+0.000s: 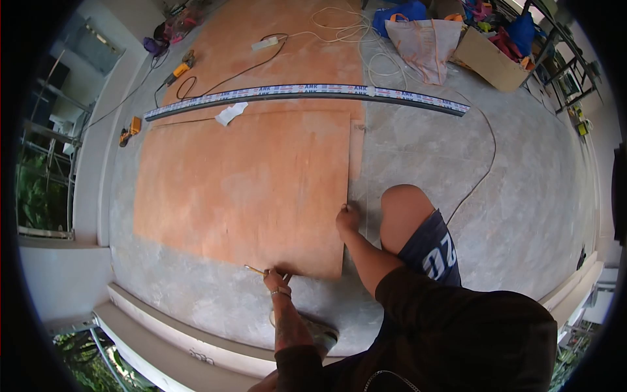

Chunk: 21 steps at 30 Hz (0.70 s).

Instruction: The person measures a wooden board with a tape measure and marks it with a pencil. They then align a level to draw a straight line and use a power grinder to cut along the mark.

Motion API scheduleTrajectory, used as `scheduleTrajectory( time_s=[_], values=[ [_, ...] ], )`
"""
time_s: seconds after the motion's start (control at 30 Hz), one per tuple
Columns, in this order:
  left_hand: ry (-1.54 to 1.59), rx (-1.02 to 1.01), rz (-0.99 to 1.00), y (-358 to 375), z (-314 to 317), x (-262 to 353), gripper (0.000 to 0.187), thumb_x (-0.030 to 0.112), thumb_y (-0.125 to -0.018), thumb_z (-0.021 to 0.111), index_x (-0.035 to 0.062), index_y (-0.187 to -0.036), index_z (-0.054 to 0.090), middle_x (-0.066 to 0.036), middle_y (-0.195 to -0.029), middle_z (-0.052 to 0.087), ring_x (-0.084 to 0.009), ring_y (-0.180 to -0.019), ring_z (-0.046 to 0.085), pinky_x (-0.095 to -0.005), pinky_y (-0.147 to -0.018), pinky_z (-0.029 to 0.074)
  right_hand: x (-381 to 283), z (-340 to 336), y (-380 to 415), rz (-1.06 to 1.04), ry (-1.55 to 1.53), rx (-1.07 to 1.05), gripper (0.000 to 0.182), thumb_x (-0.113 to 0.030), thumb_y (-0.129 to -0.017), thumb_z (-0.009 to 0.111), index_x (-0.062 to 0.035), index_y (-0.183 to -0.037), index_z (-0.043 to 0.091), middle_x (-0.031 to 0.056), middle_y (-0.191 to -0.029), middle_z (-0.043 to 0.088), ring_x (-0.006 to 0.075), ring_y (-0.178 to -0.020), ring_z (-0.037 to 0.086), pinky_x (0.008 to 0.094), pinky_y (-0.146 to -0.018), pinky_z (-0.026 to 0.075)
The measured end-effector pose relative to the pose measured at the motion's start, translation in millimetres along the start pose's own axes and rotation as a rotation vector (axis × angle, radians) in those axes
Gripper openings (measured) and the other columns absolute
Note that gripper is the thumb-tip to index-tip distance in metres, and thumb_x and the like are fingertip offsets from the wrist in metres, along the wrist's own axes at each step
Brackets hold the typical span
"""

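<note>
A large orange-brown plywood sheet (pixel 241 189) lies flat on the grey floor. At its near edge, my left hand (pixel 277 279) is closed around a thin yellow pencil (pixel 255 269) that points left. My right hand (pixel 347 218) is at the sheet's right edge with its fingers closed; what they hold, if anything, is too small to make out. Beyond the sheet's far edge lies a long bar (pixel 307 92) with printed AMK wrapping. A piece of white paper (pixel 231 114) rests just in front of the bar.
Yellow power tools (pixel 181 68) (pixel 130 130) lie at the left with cables. Further back are a white power strip (pixel 264 44), coiled cable, a white bag (pixel 428 49) and a filled cardboard box (pixel 490 60). My bent knee (pixel 408 212) is beside the sheet. A ledge (pixel 189 326) runs along the near left.
</note>
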<state>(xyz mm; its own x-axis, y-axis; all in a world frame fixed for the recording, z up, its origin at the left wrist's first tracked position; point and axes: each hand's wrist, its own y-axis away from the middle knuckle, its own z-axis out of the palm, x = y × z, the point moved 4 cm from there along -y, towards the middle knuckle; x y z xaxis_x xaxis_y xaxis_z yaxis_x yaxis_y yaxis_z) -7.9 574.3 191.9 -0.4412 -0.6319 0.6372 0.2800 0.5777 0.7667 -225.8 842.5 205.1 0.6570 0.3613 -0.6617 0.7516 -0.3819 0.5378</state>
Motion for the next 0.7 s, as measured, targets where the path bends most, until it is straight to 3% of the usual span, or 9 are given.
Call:
scheduleTrajectory(
  time_s=[0.1, 0.23, 0.3, 0.37, 0.4, 0.5, 0.63, 0.67, 0.7],
  values=[
    [-0.028, 0.153, -0.169, 16.0, -6.2, 0.5, 0.018, 0.018, -0.095, 0.047, 0.0158, -0.112, 0.053, -0.009, -0.091, 0.061, -0.0232, -0.08, 0.063, -0.0494, -0.063, 0.06, 43.0, 32.0, -34.1, 0.025, -0.081, 0.061, 0.037, -0.032, -0.099, 0.049, -0.0051, -0.121, 0.064, 0.0233, -0.12, 0.065, 0.0426, -0.111, 0.061, 0.0494, -0.092, 0.049],
    [-0.272, 0.309, 0.199, -64.1, -72.8, 2.6, 0.028, 0.027, -0.093, 0.057, 0.0023, -0.081, 0.054, -0.007, -0.063, 0.053, -0.0211, -0.044, 0.05, -0.0384, -0.036, 0.041, -40.7, -8.1, 33.5, -0.187, 0.24, 0.414, 0.04, -0.025, -0.09, 0.06, -0.0064, -0.125, 0.061, 0.0235, -0.124, 0.061, 0.0424, -0.115, 0.057, 0.0512, -0.094, 0.047],
    [-0.011, 0.322, 0.35, 35.5, -25.1, 127.4, 0.033, 0.03, -0.095, 0.053, 0.0174, -0.068, 0.038, 0.004, -0.053, 0.035, -0.0112, -0.041, 0.035, -0.0306, -0.037, 0.024, -89.2, -2.7, 60.6, -0.557, 0.029, 0.384, 0.05, -0.017, -0.079, 0.069, -0.0073, -0.127, 0.058, 0.0226, -0.125, 0.058, 0.0421, -0.117, 0.054, 0.0521, -0.097, 0.045],
    [0.306, 0.201, 0.537, 106.4, 1.5, 243.9, 0.032, 0.028, -0.097, 0.049, 0.018, -0.069, 0.037, 0.007, -0.056, 0.033, -0.0073, -0.043, 0.029, -0.0275, -0.041, 0.021, -136.6, 4.3, 88.6, -0.622, -0.066, 0.314, 0.052, -0.011, -0.073, 0.071, -0.0062, -0.124, 0.059, 0.0212, -0.121, 0.06, 0.0407, -0.115, 0.055, 0.051, -0.099, 0.044],
    [0.345, 0.042, 0.782, 143.8, 1.6, 300.3, 0.024, 0.018, -0.097, 0.047, 0.0139, -0.074, 0.048, 0.004, -0.06, 0.04, -0.0103, -0.049, 0.04, -0.0281, -0.044, 0.031, -153.5, 11.8, 95.8, -0.652, -0.088, 0.218, 0.049, -0.013, -0.075, 0.07, -0.0067, -0.123, 0.061, 0.021, -0.121, 0.06, 0.0406, -0.115, 0.056, 0.0512, -0.099, 0.045],
    [-0.829, 0.572, 1.679, 329.3, 3.1, 434.6, 0.015, 0.005, -0.099, 0.047, -0.0011, -0.095, 0.06, -0.004, -0.088, 0.063, -0.0167, -0.082, 0.058, -0.0349, -0.073, 0.052, -185.5, 23.7, 99.9, -0.636, -0.071, -0.036, 0.043, -0.018, -0.079, 0.068, -0.0082, -0.12, 0.064, 0.0199, -0.121, 0.062, 0.0403, -0.116, 0.056, 0.0516, -0.098, 0.046],
    [-0.111, 0.014, 1.527, 457.1, -24.4, 500.1, 0.018, -0.005, -0.098, 0.052, -0.0057, -0.11, 0.066, -0.017, -0.131, 0.056, -0.022, -0.1, 0.062, -0.0353, -0.088, 0.058, -209.5, 35.2, 91.8, -0.506, 0.082, -0.483, 0.039, -0.028, -0.084, 0.064, -0.0114, -0.119, 0.068, 0.0173, -0.126, 0.063, 0.0389, -0.122, 0.055, 0.0523, -0.098, 0.047],
    [-0.506, 0.331, 1.815, 490.8, -47.4, 494.9, 0.019, -0.002, -0.098, 0.054, -0.0045, -0.111, 0.067, -0.016, -0.134, 0.056, -0.0244, -0.106, 0.063, -0.0364, -0.09, 0.057, -218.3, 36.2, 85.6, -0.503, 0.061, -0.485, 0.039, -0.028, -0.084, 0.064, -0.0114, -0.119, 0.068, 0.0173, -0.126, 0.063, 0.0389, -0.122, 0.055, 0.0523, -0.098, 0.047],
    [-0.243, 0.215, 1.952, 538.0, -33.7, 482.1, 0.017, 0.008, -0.099, 0.054, 0.0022, -0.109, 0.067, -0.01, -0.117, 0.059, -0.0212, -0.098, 0.062, -0.0357, -0.086, 0.054, -221.2, 42.1, 79.4, -0.467, 0.143, -0.566, 0.041, -0.03, -0.084, 0.063, -0.0117, -0.121, 0.067, 0.0168, -0.128, 0.062, 0.0382, -0.124, 0.054, 0.0537, -0.1, 0.046]
  ],
)
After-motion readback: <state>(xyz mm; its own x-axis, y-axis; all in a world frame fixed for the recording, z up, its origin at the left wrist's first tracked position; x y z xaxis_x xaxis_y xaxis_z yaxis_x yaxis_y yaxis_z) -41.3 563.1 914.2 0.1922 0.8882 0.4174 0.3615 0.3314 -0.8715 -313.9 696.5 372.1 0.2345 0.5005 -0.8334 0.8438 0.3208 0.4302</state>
